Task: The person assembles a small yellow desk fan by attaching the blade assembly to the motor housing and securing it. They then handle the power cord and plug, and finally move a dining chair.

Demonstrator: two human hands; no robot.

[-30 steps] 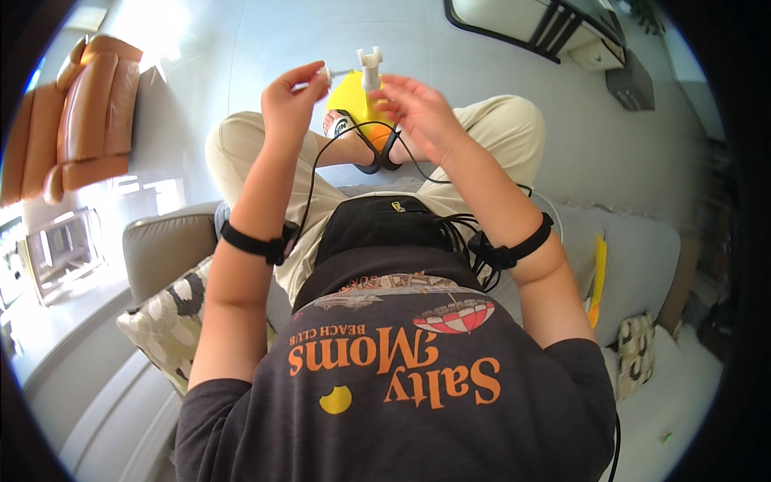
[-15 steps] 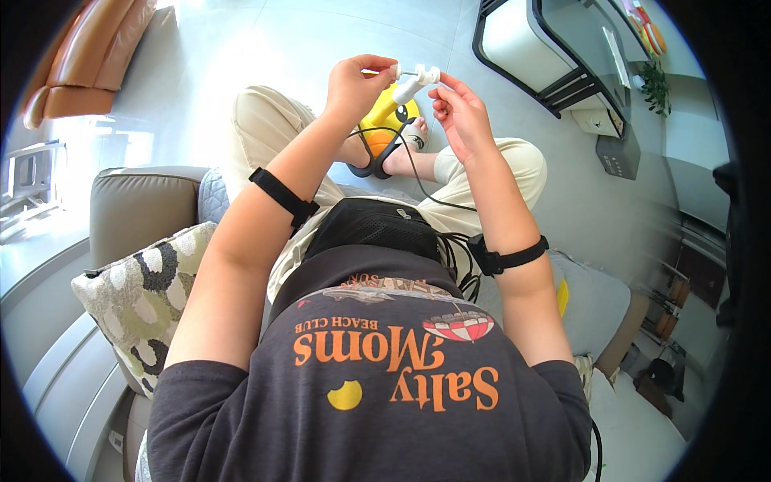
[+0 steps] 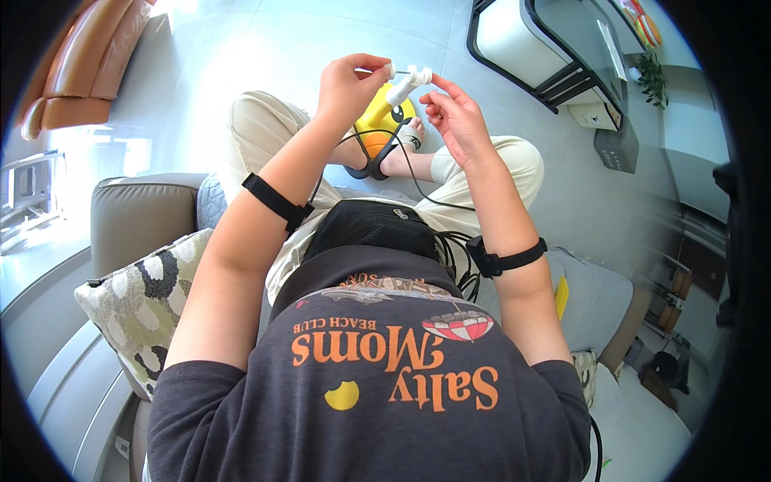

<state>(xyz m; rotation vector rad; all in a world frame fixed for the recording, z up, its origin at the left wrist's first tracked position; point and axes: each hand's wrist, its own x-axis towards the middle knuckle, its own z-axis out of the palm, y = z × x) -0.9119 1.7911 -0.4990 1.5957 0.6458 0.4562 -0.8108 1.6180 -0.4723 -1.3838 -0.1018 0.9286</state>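
In front of my knees is a white T-shaped plastic piece (image 3: 403, 90) with flanged ends, joined to a round white knob (image 3: 391, 71) by a thin metal rod. My left hand (image 3: 350, 87) pinches that knob between thumb and fingertips. At the opposite end, the outstretched index finger of my right hand (image 3: 458, 116) touches the white piece. The right thumb stands apart from it and the other fingers are loosely curled. Below the white piece lies a yellow object with a cartoon face (image 3: 389, 112); where the stem ends against the yellow, I cannot tell.
A black cable (image 3: 414, 165) crosses my lap between my arms. My slippered feet (image 3: 385, 157) are under my hands. A brown leather seat (image 3: 92, 76) stands far left, a white-and-black cabinet (image 3: 522, 48) far right. A patterned cushion (image 3: 148, 293) sits beside my left arm.
Both hands and the white piece have shifted slightly left. The knob in my left hand remains linked to the piece by the rod.
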